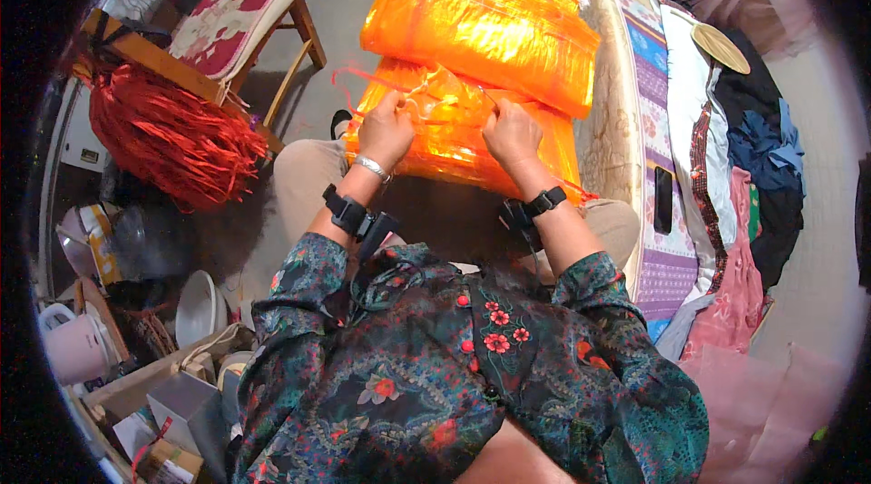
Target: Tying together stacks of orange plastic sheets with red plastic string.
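A stack of shiny orange plastic bags lies before me in folded layers, the nearest layer reaching over my lap. My left hand, with a silver bangle at the wrist, is closed in a pinch on the edge of the near orange bag. Pale frayed strands lie by its fingertips, and a thin red string loops out to the left. My right hand is closed over the same bag. A thin dark sliver shows at its fingertips, too small to name. Dark straps with small devices circle both wrists.
On the left, a bundle of red strips hangs from a wooden bar beside a cushioned chair. A box of odds and ends stands at lower left. To the right, a padded bench bears a phone and clothes. Another person is partly visible at the top right.
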Demonstrator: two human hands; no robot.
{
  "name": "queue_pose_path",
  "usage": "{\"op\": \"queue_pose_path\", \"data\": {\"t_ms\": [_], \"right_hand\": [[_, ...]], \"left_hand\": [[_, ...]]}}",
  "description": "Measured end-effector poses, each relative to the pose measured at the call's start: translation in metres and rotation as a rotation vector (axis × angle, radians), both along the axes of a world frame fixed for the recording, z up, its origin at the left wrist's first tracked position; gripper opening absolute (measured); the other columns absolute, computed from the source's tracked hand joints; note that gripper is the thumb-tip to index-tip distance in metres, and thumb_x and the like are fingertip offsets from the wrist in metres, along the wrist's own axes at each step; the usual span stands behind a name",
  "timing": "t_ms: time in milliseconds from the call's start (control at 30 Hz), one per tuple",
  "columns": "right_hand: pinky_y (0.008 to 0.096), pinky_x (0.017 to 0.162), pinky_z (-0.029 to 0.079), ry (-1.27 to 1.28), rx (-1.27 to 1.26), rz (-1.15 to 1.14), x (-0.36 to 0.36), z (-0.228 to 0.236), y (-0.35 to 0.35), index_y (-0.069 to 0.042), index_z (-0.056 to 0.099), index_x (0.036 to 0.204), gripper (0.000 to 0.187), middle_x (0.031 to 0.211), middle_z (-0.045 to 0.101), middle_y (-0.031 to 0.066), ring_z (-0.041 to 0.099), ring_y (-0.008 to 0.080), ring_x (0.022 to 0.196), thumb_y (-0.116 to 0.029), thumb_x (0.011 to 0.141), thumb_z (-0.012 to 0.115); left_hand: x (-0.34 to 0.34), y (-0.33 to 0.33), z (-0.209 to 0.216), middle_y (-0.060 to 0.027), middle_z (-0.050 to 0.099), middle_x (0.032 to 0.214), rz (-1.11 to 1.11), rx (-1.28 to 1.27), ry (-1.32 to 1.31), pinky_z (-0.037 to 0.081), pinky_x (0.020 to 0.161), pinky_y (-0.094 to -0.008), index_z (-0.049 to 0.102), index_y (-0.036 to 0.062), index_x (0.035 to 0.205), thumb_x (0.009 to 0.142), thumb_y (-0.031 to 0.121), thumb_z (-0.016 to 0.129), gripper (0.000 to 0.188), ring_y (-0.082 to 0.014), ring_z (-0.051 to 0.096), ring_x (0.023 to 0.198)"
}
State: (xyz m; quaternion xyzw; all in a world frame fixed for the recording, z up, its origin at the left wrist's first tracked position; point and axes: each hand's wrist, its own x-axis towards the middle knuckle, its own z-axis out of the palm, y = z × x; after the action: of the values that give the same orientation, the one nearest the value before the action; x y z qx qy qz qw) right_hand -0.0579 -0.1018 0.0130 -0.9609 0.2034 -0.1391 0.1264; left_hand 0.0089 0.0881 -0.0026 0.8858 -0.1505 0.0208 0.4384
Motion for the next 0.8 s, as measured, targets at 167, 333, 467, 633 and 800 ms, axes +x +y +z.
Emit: {"op": "queue_pose_path", "data": {"t_ms": [167, 333, 467, 633, 800], "right_hand": [[0.0410, 0.065, 0.045, -0.051, -0.062, 0.068, 0.000, -0.001, 0.009, -0.007, 0.059, 0.082, 0.019, 0.079, 0.059, 0.0142, 0.058, 0.0304, 0.075, -0.021, 0.070, 0.054], [0.0434, 0.065, 0.045, 0.052, -0.062, 0.051, -0.004, -0.008, -0.019, -0.005, 0.056, 0.082, 0.019, 0.077, 0.058, 0.0178, 0.057, 0.0339, 0.073, -0.018, 0.069, 0.054], [0.0438, 0.058, 0.044, -0.216, -0.020, -0.061, -0.077, 0.010, -0.095, -0.005, 0.053, 0.076, 0.008, 0.065, 0.056, 0.0192, 0.055, 0.0388, 0.065, -0.010, 0.069, 0.052], [0.0386, 0.052, 0.044, -0.092, 0.004, -0.181, -0.136, 0.005, -0.104, -0.005, 0.054, 0.075, 0.009, 0.064, 0.057, 0.0177, 0.057, 0.0304, 0.057, -0.010, 0.068, 0.054], [0.0304, 0.050, 0.044, 0.313, 0.433, -0.016, -0.146, -0.019, -0.120, -0.004, 0.061, 0.083, 0.014, 0.065, 0.060, 0.0105, 0.056, 0.0172, 0.054, -0.006, 0.069, 0.058]], "left_hand": [[-0.005, -0.011, 0.004, -0.0192, 0.059, 0.077, 0.021, -0.002, -0.091, 0.045, 0.065, -0.0439, 0.052, 0.0088, 0.093, 0.072, 0.018, 0.053, 0.022, -0.0368, 0.056, 0.076], [0.012, -0.017, -0.008, -0.0171, 0.059, 0.069, 0.132, 0.205, -0.154, 0.045, 0.057, -0.0457, 0.052, 0.0133, 0.089, 0.072, 0.020, 0.054, 0.019, -0.0359, 0.058, 0.067], [0.035, 0.061, 0.011, -0.0137, 0.057, 0.062, 0.160, 0.279, -0.323, 0.044, 0.050, -0.0418, 0.051, 0.0139, 0.085, 0.072, 0.011, 0.051, 0.013, -0.0325, 0.057, 0.060], [0.031, 0.084, -0.018, -0.0074, 0.052, 0.059, -0.075, 0.498, -0.686, 0.044, 0.050, -0.0381, 0.053, 0.0117, 0.076, 0.067, 0.010, 0.053, 0.009, -0.0263, 0.056, 0.055], [0.024, 0.092, -0.046, -0.0088, 0.056, 0.064, -0.264, 0.758, -0.573, 0.046, 0.053, -0.0368, 0.058, 0.0098, 0.065, 0.067, 0.011, 0.053, 0.005, -0.0238, 0.059, 0.062]]}}
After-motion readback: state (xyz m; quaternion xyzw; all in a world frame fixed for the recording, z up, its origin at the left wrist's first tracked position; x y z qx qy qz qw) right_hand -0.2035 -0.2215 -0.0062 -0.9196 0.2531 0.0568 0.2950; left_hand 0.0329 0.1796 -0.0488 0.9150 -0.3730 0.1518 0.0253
